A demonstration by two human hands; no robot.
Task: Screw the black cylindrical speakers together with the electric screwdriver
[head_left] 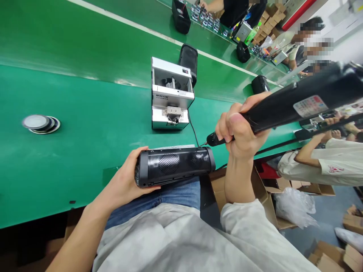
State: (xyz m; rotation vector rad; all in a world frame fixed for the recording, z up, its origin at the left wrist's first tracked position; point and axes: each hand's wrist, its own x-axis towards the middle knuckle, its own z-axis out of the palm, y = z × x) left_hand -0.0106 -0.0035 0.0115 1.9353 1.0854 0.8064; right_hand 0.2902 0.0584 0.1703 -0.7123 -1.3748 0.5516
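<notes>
My left hand [127, 177] is wrapped round the left end of a black cylindrical speaker [176, 165] that lies sideways over my lap at the table's near edge. Its perforated grilles face up. My right hand [241, 130] grips a black electric screwdriver [297, 100] whose body runs up to the right. The screwdriver's bit points left and down, just above the speaker's right end. I cannot tell whether the bit touches the speaker.
A white and silver screw feeder [170, 94] stands on the green table [85, 151] behind the speaker, with a cable running from it. Stacked round discs [41, 123] lie at the left. More black speakers [188, 60] sit farther back. Other people work at the right; cardboard boxes [263, 200] are below.
</notes>
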